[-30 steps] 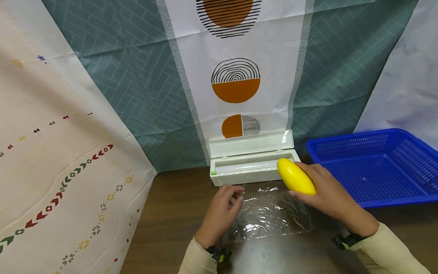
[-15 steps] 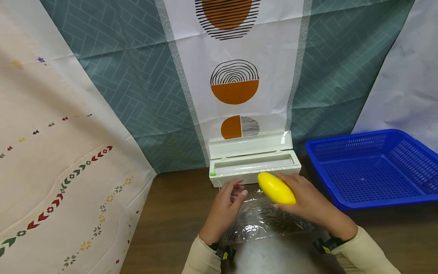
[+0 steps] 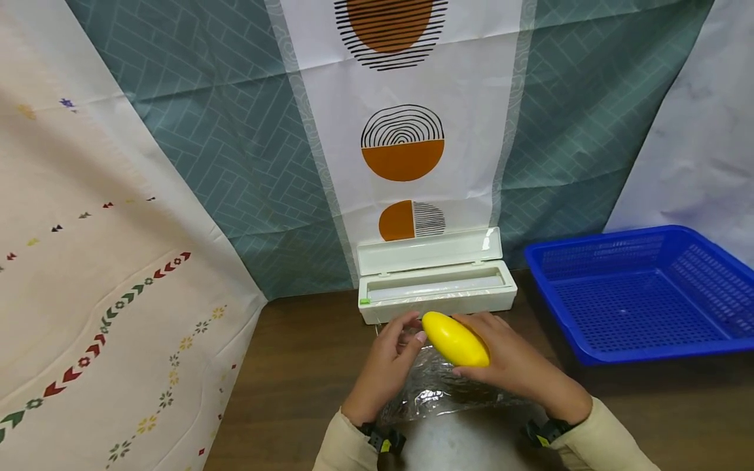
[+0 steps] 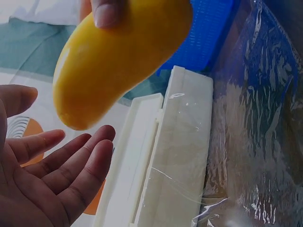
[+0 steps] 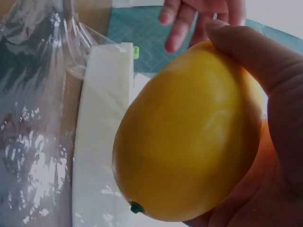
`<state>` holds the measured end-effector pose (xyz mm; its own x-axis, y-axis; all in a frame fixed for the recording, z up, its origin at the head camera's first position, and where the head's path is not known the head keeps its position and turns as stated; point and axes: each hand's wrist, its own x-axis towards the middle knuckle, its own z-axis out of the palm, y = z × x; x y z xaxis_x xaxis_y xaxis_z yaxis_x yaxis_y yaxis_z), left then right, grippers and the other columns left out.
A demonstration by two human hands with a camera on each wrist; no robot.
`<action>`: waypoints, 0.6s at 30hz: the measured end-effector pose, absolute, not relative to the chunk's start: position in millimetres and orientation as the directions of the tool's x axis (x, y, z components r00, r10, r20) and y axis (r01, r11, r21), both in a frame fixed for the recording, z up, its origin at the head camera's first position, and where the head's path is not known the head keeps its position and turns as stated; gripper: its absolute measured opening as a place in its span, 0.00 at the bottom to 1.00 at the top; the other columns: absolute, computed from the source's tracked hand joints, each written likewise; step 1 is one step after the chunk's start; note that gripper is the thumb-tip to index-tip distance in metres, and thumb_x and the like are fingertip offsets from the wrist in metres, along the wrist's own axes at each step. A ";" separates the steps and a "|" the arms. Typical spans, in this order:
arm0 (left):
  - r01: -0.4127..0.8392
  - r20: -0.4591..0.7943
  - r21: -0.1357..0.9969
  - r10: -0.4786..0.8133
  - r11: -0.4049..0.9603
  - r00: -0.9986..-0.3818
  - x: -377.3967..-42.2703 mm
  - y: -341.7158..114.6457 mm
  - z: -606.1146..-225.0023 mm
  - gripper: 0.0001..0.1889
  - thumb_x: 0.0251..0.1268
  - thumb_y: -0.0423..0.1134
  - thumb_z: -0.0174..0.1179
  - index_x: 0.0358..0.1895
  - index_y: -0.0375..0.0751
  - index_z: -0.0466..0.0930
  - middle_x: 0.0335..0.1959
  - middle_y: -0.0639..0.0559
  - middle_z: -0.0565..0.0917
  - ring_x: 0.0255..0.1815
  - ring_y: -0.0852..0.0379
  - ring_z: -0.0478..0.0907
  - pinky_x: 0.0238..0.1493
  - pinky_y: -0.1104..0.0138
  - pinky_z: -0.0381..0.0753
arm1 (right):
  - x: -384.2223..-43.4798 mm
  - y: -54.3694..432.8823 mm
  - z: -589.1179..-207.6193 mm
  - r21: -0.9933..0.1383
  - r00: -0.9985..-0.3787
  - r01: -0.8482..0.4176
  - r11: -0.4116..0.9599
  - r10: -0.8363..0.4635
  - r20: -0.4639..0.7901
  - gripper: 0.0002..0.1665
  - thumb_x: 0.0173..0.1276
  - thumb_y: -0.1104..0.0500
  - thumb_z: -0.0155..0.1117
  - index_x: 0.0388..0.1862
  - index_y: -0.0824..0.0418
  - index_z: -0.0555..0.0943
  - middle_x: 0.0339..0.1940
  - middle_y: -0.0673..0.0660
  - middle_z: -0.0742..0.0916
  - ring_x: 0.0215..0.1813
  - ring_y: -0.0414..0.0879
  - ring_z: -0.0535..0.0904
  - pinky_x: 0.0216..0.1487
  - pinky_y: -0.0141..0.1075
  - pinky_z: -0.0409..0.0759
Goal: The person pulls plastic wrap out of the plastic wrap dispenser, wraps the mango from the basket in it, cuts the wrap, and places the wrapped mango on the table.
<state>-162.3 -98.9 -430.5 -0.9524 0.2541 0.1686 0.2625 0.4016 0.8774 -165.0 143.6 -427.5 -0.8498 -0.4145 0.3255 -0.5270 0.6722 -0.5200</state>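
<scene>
A smooth yellow mango (image 3: 455, 339) with a small dark green stem end, best seen in the right wrist view, is held up above a sheet of cling film (image 3: 429, 396). My right hand (image 3: 509, 353) grips it from the right, thumb on one side and fingers round the other. Close to its left end is my left hand (image 3: 383, 366). In the left wrist view that hand (image 4: 52, 184) has its fingers spread and slightly bent, apart from the mango (image 4: 113, 66). The film runs from a white cling film dispenser (image 3: 438, 305), whose lid stands raised with a roll inside.
A blue plastic basket (image 3: 677, 354) stands to the right on the brown wooden table (image 3: 294, 379). Patterned cloths (image 3: 235, 163) hang behind and at the left, close to the dispenser. A green slider (image 3: 364, 301) sits at the dispenser's left end.
My right hand has carried the mango left and toward me, from beside the dispenser's right end to above the film near the left hand. The left hand has barely shifted.
</scene>
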 end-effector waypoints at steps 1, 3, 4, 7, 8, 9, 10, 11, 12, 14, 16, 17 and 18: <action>0.262 0.169 0.881 0.256 0.393 -0.952 -162.6 -98.7 -430.4 0.25 0.76 0.54 0.54 0.72 0.55 0.69 0.62 0.53 0.78 0.53 0.59 0.83 0.55 0.67 0.81 | -164.6 143.2 -428.2 -0.516 -0.844 -0.536 0.668 -0.422 0.331 0.49 0.52 0.42 0.81 0.71 0.54 0.72 0.56 0.51 0.81 0.48 0.42 0.72 0.45 0.38 0.77; 0.262 0.171 0.888 0.259 0.378 -0.951 -163.0 -98.2 -430.1 0.24 0.77 0.53 0.54 0.71 0.55 0.69 0.63 0.54 0.78 0.53 0.58 0.83 0.55 0.67 0.81 | -163.9 143.1 -429.5 -0.495 -0.832 -0.554 0.669 -0.431 0.349 0.49 0.53 0.41 0.81 0.71 0.54 0.72 0.55 0.51 0.80 0.49 0.42 0.72 0.45 0.39 0.77; 0.258 0.167 0.891 0.259 0.374 -0.951 -162.8 -98.6 -430.5 0.24 0.77 0.54 0.54 0.72 0.56 0.69 0.63 0.54 0.78 0.53 0.58 0.83 0.55 0.67 0.81 | -163.5 142.3 -430.3 -0.484 -0.826 -0.563 0.670 -0.435 0.359 0.49 0.53 0.41 0.81 0.71 0.54 0.72 0.55 0.50 0.80 0.49 0.42 0.72 0.46 0.39 0.77; 0.248 0.155 0.899 0.266 0.362 -0.951 -162.5 -98.9 -431.2 0.25 0.76 0.54 0.55 0.72 0.58 0.68 0.66 0.54 0.76 0.55 0.58 0.82 0.55 0.68 0.81 | -163.0 140.6 -432.4 -0.452 -0.804 -0.591 0.668 -0.440 0.400 0.50 0.51 0.43 0.82 0.71 0.54 0.73 0.55 0.50 0.80 0.51 0.43 0.72 0.47 0.41 0.78; 0.244 0.151 0.902 0.271 0.357 -0.951 -162.7 -98.9 -431.5 0.26 0.76 0.54 0.55 0.73 0.59 0.67 0.67 0.54 0.75 0.55 0.58 0.82 0.55 0.68 0.81 | -163.1 140.1 -432.9 -0.443 -0.795 -0.601 0.665 -0.443 0.414 0.51 0.50 0.43 0.83 0.71 0.54 0.73 0.55 0.51 0.80 0.51 0.43 0.73 0.47 0.41 0.78; 0.242 0.147 0.905 0.276 0.349 -0.950 -163.1 -98.8 -432.0 0.26 0.76 0.54 0.55 0.73 0.59 0.67 0.68 0.54 0.74 0.56 0.57 0.81 0.55 0.68 0.81 | -163.2 139.6 -433.4 -0.436 -0.787 -0.611 0.661 -0.448 0.424 0.51 0.49 0.43 0.83 0.71 0.54 0.73 0.56 0.50 0.81 0.51 0.43 0.73 0.47 0.41 0.77; 0.237 0.141 0.909 0.282 0.343 -0.949 -163.3 -99.0 -432.5 0.26 0.76 0.53 0.56 0.74 0.59 0.66 0.68 0.54 0.74 0.57 0.56 0.81 0.55 0.68 0.81 | -163.3 139.0 -434.0 -0.431 -0.779 -0.621 0.655 -0.454 0.432 0.51 0.49 0.43 0.83 0.71 0.54 0.73 0.56 0.50 0.81 0.52 0.42 0.73 0.47 0.40 0.77; 0.233 0.134 0.911 0.289 0.339 -0.948 -163.4 -99.1 -432.9 0.27 0.75 0.53 0.56 0.74 0.59 0.65 0.69 0.54 0.73 0.58 0.56 0.80 0.56 0.68 0.80 | -163.4 138.5 -434.5 -0.427 -0.771 -0.631 0.648 -0.462 0.438 0.51 0.49 0.43 0.84 0.71 0.54 0.73 0.56 0.50 0.81 0.52 0.42 0.73 0.47 0.40 0.78; 0.228 0.126 0.913 0.298 0.337 -0.946 -163.7 -99.3 -433.5 0.28 0.75 0.53 0.57 0.74 0.59 0.65 0.69 0.54 0.73 0.58 0.55 0.79 0.55 0.69 0.80 | -163.5 137.8 -435.0 -0.422 -0.763 -0.641 0.641 -0.470 0.444 0.51 0.48 0.43 0.84 0.71 0.54 0.73 0.56 0.50 0.81 0.52 0.42 0.73 0.47 0.39 0.77; 0.215 0.105 0.919 0.320 0.331 -0.942 -163.9 -99.5 -434.1 0.30 0.73 0.53 0.60 0.75 0.60 0.64 0.69 0.53 0.72 0.56 0.55 0.78 0.54 0.69 0.80 | -163.5 136.7 -436.1 -0.421 -0.754 -0.652 0.631 -0.482 0.445 0.51 0.49 0.42 0.83 0.71 0.53 0.73 0.57 0.49 0.81 0.53 0.41 0.73 0.47 0.38 0.77; 0.206 0.083 0.919 0.346 0.336 -0.934 -164.2 -99.5 -434.9 0.33 0.70 0.53 0.63 0.75 0.62 0.62 0.68 0.53 0.71 0.54 0.55 0.77 0.52 0.70 0.81 | -163.4 135.7 -437.2 -0.421 -0.747 -0.661 0.621 -0.491 0.449 0.51 0.49 0.42 0.83 0.71 0.53 0.73 0.57 0.49 0.80 0.53 0.40 0.73 0.46 0.37 0.76; 0.208 0.076 0.917 0.363 0.341 -0.929 -164.2 -99.2 -435.1 0.35 0.68 0.54 0.65 0.75 0.63 0.62 0.68 0.53 0.71 0.52 0.56 0.77 0.52 0.69 0.81 | -163.3 135.4 -437.8 -0.421 -0.744 -0.665 0.617 -0.494 0.451 0.51 0.49 0.42 0.83 0.71 0.53 0.73 0.57 0.48 0.80 0.52 0.39 0.72 0.46 0.36 0.76; 0.211 0.070 0.914 0.378 0.348 -0.923 -164.0 -98.8 -435.4 0.36 0.66 0.54 0.67 0.75 0.65 0.61 0.67 0.52 0.70 0.51 0.57 0.77 0.51 0.69 0.81 | -163.1 135.1 -438.5 -0.420 -0.741 -0.668 0.614 -0.497 0.452 0.50 0.50 0.42 0.82 0.71 0.52 0.72 0.57 0.48 0.80 0.52 0.39 0.72 0.46 0.36 0.76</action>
<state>-164.0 -98.8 -435.4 -0.9233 0.3776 0.0698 0.2111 0.3475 0.9136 -163.1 135.1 -438.5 -0.7409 -0.4966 0.4522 -0.6681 0.6138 -0.4205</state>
